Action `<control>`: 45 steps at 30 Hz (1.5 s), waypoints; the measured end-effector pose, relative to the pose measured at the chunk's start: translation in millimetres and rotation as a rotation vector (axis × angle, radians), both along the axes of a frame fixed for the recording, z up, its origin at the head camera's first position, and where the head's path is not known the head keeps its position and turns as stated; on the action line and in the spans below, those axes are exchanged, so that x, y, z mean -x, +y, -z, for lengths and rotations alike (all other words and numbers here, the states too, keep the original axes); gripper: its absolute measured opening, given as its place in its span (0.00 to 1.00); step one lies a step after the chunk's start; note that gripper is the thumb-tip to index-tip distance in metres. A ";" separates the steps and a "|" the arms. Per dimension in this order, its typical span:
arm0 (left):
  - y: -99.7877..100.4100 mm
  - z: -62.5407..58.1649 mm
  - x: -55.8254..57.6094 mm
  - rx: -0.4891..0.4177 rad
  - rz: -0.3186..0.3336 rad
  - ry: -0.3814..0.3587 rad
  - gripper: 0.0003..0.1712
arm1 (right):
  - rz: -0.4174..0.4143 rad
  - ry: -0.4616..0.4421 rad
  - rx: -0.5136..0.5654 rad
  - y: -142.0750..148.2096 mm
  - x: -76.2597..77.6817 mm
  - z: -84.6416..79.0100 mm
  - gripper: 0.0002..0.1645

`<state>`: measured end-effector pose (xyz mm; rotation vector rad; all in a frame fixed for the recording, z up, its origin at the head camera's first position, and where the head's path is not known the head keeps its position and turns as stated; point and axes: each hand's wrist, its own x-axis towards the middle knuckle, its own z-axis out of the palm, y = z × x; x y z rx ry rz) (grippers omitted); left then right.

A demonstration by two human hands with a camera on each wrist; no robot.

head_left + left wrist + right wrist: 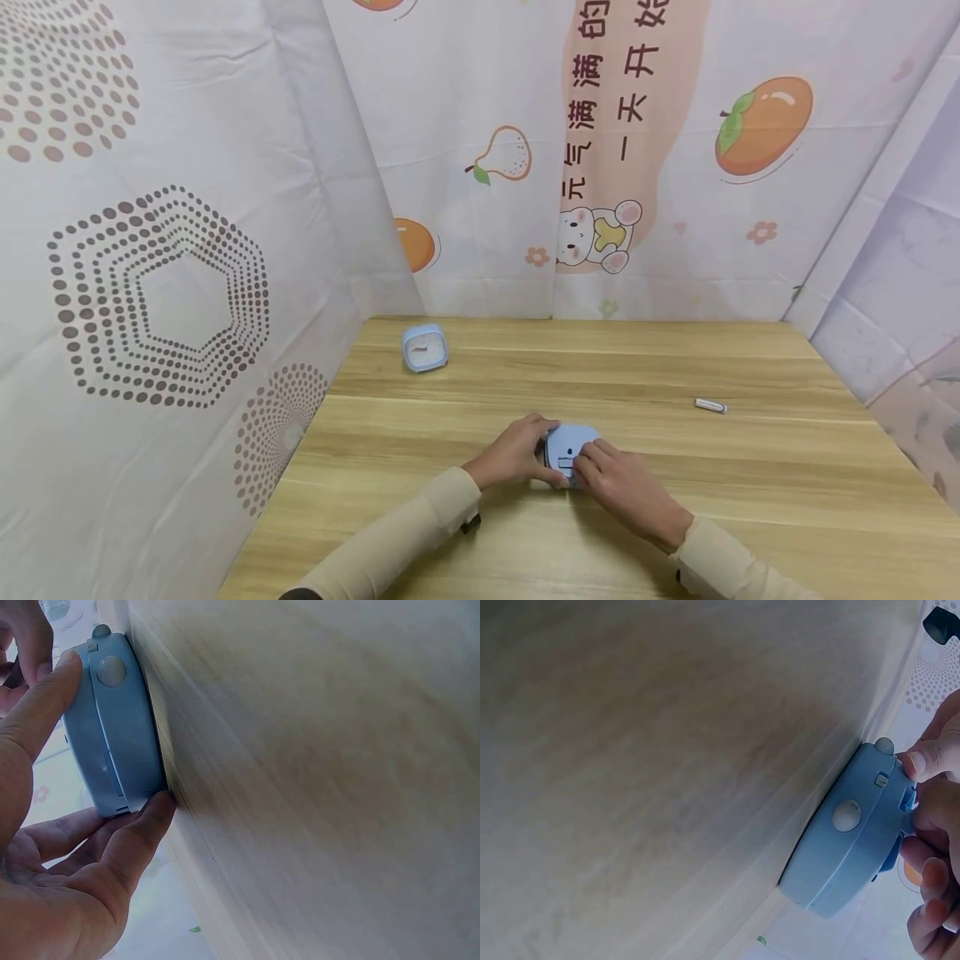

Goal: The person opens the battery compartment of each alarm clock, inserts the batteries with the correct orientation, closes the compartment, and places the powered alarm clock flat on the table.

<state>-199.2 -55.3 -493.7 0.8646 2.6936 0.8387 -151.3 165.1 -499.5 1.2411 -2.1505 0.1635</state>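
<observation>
A light-blue alarm clock point(574, 437) lies face down on the wooden table, its back turned up with a battery slot point(565, 462) showing. My left hand point(517, 452) grips it from the left, thumb on the near edge and fingers around the far side. The left wrist view shows the clock's side with a round grey button point(112, 671). Curled over the back, my right hand point(626, 492) pinches at the slot. In the right wrist view, a small blue cover point(890, 856) juts from the clock's back by those fingertips, which partly hide it.
A second light-blue clock point(425, 348) stands upright at the back left of the wooden table point(570, 367). A white battery point(710, 406) lies to the right, beyond my right hand. Printed curtains point(465, 92) hang behind the table and along its sides.
</observation>
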 end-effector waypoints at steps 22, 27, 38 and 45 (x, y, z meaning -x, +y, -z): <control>1.6 -3.5 0.1 0.006 0.013 0.031 0.56 | 0.013 0.011 -0.032 0.9 0.9 -1.2 0.35; 2.2 -4.6 -0.5 0.010 0.010 0.022 0.56 | 0.007 0.012 -0.029 1.1 2.2 0.8 0.34; 0.7 -3.8 -0.7 0.012 0.005 0.015 0.56 | 0.091 -0.144 -0.014 -0.5 -2.5 -6.7 0.10; -0.8 -0.6 -1.5 0.008 -0.010 -0.001 0.56 | 0.131 -0.200 0.001 -3.4 -5.7 -11.8 0.09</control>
